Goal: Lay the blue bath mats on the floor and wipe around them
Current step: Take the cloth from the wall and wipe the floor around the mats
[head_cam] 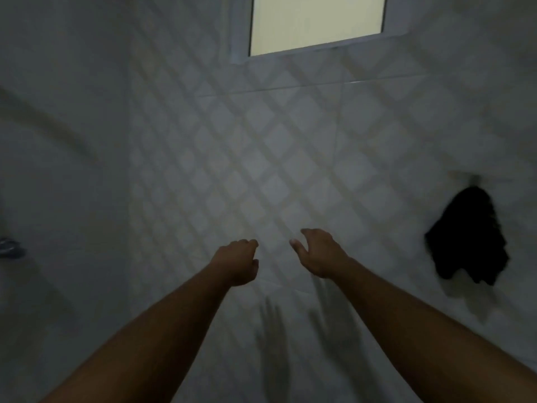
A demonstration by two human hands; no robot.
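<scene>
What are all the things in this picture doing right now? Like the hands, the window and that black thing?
left hand: empty, fingers curled loosely.
right hand: empty, open, fingers spread a little.
window: lit pale yellow; open or shut, cannot tell.
black cloth: hanging on the wall at the right, bunched up.
blue bath mats: not in view.

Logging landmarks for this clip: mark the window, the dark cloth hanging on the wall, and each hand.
window (pixel 316 21): head view, on the lit pane.
dark cloth (pixel 467 239): head view, middle of the fabric.
left hand (pixel 238 261): head view, back of the hand.
right hand (pixel 318 251): head view, back of the hand.
</scene>
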